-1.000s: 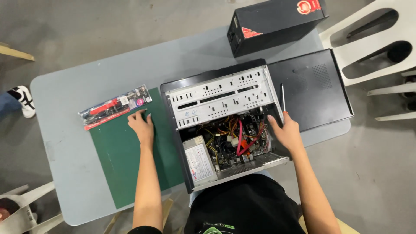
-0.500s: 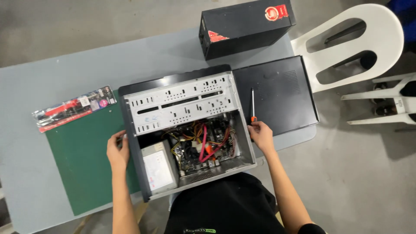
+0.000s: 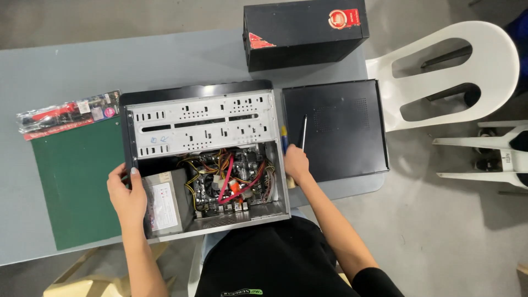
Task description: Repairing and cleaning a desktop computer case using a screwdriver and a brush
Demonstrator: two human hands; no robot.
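Nearby, side panel (screwdriver alongside)

We wear a black short-sleeved shirt, small green print low on its front. Both forearms bare, no gloves, rings or watch: left hand and right hand either side of the open grey metal computer case. Left thumbnail pale.

the open grey sheet-metal computer case looks matt and perforated, beside a flat black metal side panel with a faint sheen. the green cutting mat is dull and smooth; the grey tabletop is matt.
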